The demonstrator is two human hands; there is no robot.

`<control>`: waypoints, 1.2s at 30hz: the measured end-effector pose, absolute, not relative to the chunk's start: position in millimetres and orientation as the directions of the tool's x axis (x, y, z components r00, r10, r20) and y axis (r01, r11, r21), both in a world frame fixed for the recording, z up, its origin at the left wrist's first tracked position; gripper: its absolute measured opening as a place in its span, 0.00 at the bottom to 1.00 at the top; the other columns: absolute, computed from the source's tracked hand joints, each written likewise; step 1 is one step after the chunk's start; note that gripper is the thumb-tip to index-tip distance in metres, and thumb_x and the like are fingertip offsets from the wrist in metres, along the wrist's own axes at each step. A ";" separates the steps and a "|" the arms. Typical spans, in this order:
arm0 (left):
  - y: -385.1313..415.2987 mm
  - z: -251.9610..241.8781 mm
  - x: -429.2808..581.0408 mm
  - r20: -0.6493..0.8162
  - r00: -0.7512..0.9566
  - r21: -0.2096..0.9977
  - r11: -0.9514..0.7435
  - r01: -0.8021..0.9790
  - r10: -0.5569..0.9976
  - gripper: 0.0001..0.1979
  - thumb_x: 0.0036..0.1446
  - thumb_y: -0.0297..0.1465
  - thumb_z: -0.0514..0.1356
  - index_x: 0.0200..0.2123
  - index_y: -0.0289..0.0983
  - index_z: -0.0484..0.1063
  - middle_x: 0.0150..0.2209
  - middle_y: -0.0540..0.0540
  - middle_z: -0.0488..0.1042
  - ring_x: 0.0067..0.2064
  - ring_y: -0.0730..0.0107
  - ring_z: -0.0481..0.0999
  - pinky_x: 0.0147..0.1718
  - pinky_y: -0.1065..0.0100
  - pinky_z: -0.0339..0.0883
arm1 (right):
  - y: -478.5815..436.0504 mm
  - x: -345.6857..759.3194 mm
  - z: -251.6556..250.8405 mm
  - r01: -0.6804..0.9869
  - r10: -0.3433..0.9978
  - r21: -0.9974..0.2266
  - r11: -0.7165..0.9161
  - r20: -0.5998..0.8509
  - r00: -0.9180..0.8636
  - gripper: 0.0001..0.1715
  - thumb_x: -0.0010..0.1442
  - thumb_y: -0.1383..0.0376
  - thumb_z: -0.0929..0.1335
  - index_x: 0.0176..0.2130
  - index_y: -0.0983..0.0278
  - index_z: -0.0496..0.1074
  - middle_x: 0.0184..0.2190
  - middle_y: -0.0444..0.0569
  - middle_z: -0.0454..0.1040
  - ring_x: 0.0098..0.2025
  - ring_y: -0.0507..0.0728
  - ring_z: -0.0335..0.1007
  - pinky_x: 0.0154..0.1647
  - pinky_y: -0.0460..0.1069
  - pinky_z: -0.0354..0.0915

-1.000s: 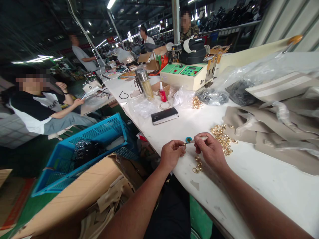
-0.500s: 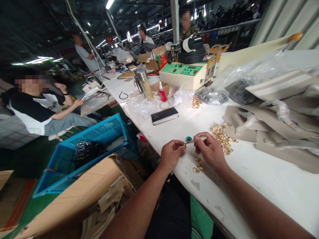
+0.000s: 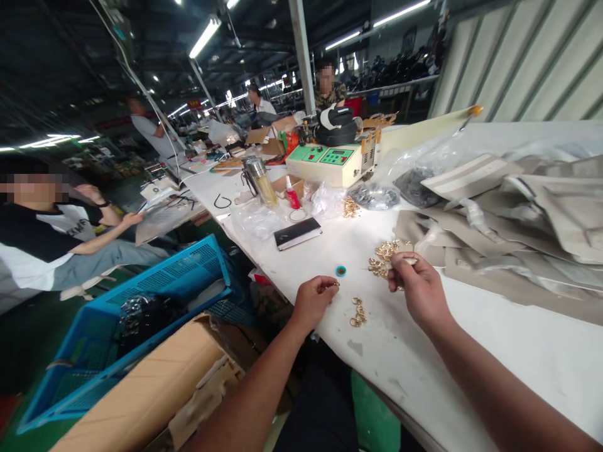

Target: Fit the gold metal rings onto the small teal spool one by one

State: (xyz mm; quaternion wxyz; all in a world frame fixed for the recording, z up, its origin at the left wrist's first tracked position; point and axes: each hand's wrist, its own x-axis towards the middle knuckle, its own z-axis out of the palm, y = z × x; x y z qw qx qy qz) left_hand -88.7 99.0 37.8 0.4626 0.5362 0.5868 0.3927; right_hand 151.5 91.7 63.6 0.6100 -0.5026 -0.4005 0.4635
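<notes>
My left hand (image 3: 315, 302) is closed near the table edge, thumb and fingertips pinching a small gold metal fitting (image 3: 336, 284). Just beyond it lies a little blue cap (image 3: 340, 271) with brownish contents. My right hand (image 3: 420, 290) is curled round a thin tool with a pale handle (image 3: 409, 260); its tip is hidden. That hand hovers at the right edge of a pile of gold metal fittings (image 3: 384, 251), and I cannot tell whether it touches them. Between my hands a small group of gold ring-shaped fittings (image 3: 358, 312) rests on the white table (image 3: 452, 364).
Farther back are a black notebook (image 3: 298, 233), a red bottle (image 3: 293, 194), a flask (image 3: 261, 179) and a cream machine (image 3: 325, 166). Grey-beige panels (image 3: 499, 251) cover the right side. On the left stand a blue crate (image 3: 136, 339) and a cardboard box (image 3: 146, 383); a person (image 3: 61, 232) sits beyond.
My right hand has moved right, away from my left hand, taking the pale-handled tool off the gold fitting to the pile's edge. My left hand still pinches its fitting. The view has shifted.
</notes>
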 end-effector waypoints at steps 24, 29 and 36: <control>160.5 75.2 14.4 -0.038 0.457 0.104 -0.451 0.887 0.889 0.13 0.63 0.31 0.56 0.45 0.43 0.79 0.49 0.45 0.78 0.49 0.57 0.78 0.45 0.61 0.68 | 90.4 204.6 25.4 -0.459 0.936 -0.887 -0.046 -0.198 0.289 0.30 0.52 0.43 0.77 0.38 0.64 0.72 0.26 0.44 0.70 0.25 0.53 0.63 0.26 0.49 0.61; 168.3 66.2 15.3 -0.027 0.447 0.157 -0.437 0.885 0.894 0.13 0.63 0.33 0.57 0.45 0.44 0.81 0.48 0.46 0.79 0.49 0.59 0.79 0.44 0.63 0.67 | 90.6 205.8 19.1 -0.398 0.932 -0.913 -0.090 -0.218 0.290 0.29 0.51 0.41 0.76 0.36 0.62 0.73 0.27 0.47 0.71 0.27 0.56 0.63 0.28 0.53 0.61; 159.0 67.5 11.8 0.074 0.320 0.488 -0.315 0.814 0.944 0.11 0.60 0.33 0.62 0.42 0.43 0.84 0.45 0.47 0.83 0.47 0.62 0.79 0.47 0.63 0.68 | 94.4 212.1 5.8 -0.459 0.936 -0.884 -0.095 -0.236 0.261 0.22 0.52 0.45 0.77 0.35 0.59 0.76 0.27 0.49 0.70 0.28 0.58 0.63 0.25 0.53 0.62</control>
